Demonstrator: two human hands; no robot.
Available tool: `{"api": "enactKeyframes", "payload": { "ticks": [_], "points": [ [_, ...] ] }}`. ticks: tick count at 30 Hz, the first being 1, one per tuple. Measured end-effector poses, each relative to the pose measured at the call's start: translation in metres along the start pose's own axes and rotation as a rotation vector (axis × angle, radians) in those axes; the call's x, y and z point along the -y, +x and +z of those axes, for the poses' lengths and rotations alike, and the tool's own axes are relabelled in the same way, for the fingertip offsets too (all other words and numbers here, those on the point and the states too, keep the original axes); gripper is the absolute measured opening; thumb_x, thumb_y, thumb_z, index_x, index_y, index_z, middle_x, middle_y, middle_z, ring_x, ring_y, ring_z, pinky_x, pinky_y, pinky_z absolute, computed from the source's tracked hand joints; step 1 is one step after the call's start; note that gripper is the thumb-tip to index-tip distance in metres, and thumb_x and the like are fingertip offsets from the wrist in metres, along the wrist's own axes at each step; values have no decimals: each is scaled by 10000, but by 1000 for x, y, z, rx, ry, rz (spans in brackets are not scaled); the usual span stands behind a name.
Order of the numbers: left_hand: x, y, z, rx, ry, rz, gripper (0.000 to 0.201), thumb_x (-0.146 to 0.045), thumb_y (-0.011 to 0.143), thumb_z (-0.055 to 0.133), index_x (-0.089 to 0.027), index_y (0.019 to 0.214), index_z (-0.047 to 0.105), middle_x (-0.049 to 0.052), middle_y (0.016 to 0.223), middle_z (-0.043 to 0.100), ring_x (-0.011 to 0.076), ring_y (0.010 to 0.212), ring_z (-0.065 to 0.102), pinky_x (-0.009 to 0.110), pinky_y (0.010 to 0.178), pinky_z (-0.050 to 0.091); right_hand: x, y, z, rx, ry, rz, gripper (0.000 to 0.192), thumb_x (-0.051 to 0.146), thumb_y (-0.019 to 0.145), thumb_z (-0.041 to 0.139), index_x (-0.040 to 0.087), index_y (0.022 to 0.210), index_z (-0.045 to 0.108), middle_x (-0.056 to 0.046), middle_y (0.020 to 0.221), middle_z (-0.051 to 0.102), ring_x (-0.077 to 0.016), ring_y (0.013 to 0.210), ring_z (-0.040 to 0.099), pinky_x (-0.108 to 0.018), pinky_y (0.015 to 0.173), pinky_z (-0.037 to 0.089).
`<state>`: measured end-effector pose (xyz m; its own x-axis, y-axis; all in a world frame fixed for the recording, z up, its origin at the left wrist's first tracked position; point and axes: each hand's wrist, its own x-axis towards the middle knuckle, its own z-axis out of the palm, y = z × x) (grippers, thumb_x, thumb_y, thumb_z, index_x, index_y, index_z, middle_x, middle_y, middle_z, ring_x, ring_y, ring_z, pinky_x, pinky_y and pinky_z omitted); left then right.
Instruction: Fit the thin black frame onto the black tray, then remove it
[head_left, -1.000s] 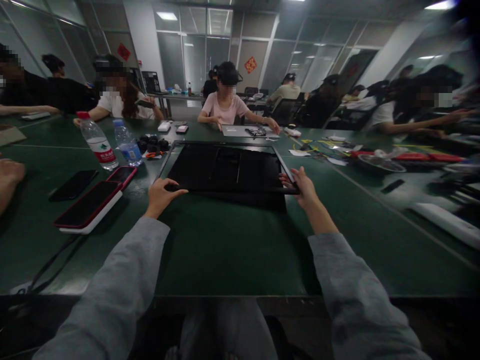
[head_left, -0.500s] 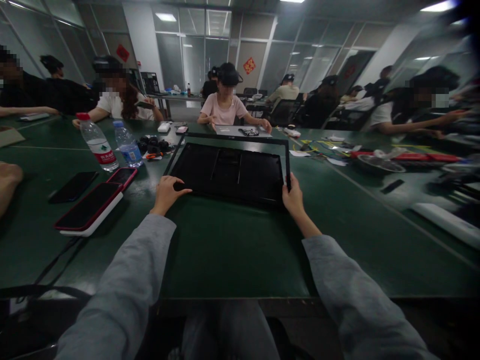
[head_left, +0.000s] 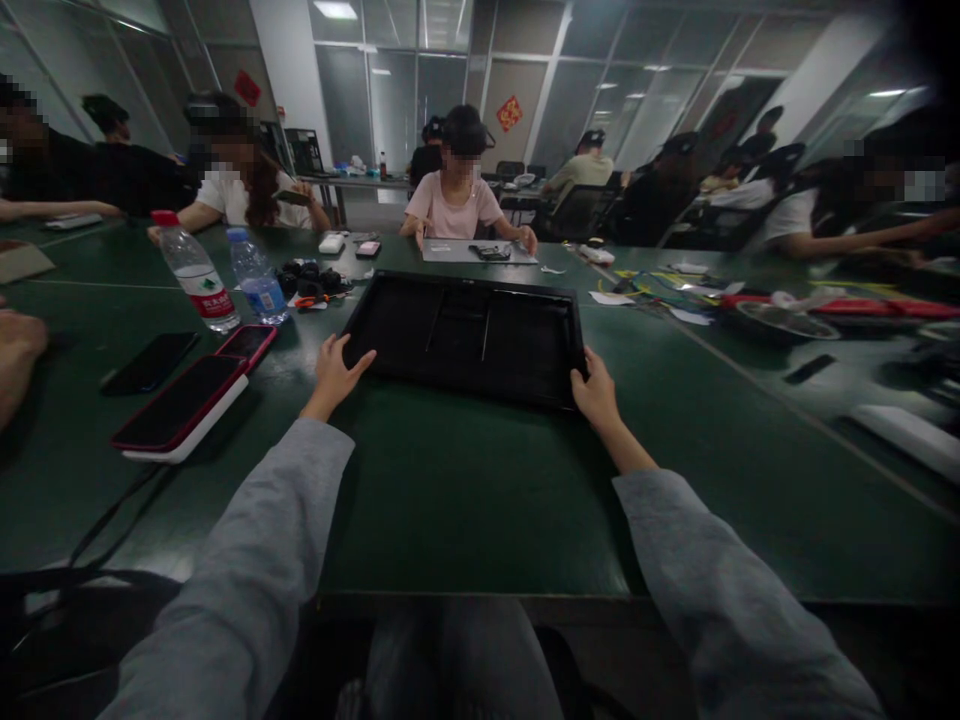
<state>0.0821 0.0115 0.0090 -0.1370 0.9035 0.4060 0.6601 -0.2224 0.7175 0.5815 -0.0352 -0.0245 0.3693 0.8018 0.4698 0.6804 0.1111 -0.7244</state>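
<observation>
A thin black rectangular frame, like a monitor bezel, lies over a black plastic monitor back shell on the green table. Ridges and a recessed middle show inside the shell. My left hand grips the bezel at its near left corner, thumb stretched along the front edge and fingers at the side. At the right edge, my right hand is closed on the bezel, with the thumb on the near side. Some of its fingers are hidden behind the edge. Whether bezel and shell sit flush all round I cannot tell.
Left stand two water bottles, a dark phone and a red-cased phone on a white block. Black parts with orange pliers lie behind. Right are wires and a white bar. A co-worker sits opposite.
The bezel, held tilted up above the shell before, has come down onto it with both my hands. The co-worker opposite has shifted their hands slightly on the grey panel.
</observation>
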Motion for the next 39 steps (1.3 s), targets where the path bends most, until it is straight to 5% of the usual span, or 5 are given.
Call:
{"api": "enactKeyframes", "payload": {
  "ticks": [6, 12, 23, 39],
  "points": [
    [10, 5, -5, -64, -154, -180, 487, -455, 933, 730, -167, 1322, 678, 174, 1335, 721, 293, 1280, 659, 434, 1125, 492, -3, 7, 0, 26, 43, 12, 697, 310, 868, 576, 140, 1543, 529, -175, 1540, 600, -309, 1480, 538, -546, 1301, 350],
    [16, -10, -24, -142, 88, -270, 401, -372, 905, 718, -166, 1249, 722, 165, 1184, 764, 334, 1209, 682, 485, 1093, 493, 3, 18, 2, 84, 60, 14, 685, 301, 837, 605, 131, 1500, 576, -178, 1522, 622, -322, 1444, 576, -556, 1292, 363],
    [25, -10, -26, -22, 358, -153, 375, -411, 989, 527, -153, 1104, 774, 222, 1120, 733, 399, 1073, 680, 506, 955, 519, 4, 15, 0, 47, -124, -11, 548, 300, 882, 579, 156, 1399, 691, -151, 1319, 750, -357, 1302, 677, -598, 1188, 479],
    [27, -7, -29, -50, 236, -179, 298, -457, 921, 645, -216, 1033, 778, 155, 999, 783, 375, 1045, 703, 482, 973, 515, 7, 8, -1, 41, -129, 37, 522, 318, 911, 619, 147, 1399, 690, -169, 1314, 746, -359, 1310, 671, -582, 1193, 478]
  ]
}}
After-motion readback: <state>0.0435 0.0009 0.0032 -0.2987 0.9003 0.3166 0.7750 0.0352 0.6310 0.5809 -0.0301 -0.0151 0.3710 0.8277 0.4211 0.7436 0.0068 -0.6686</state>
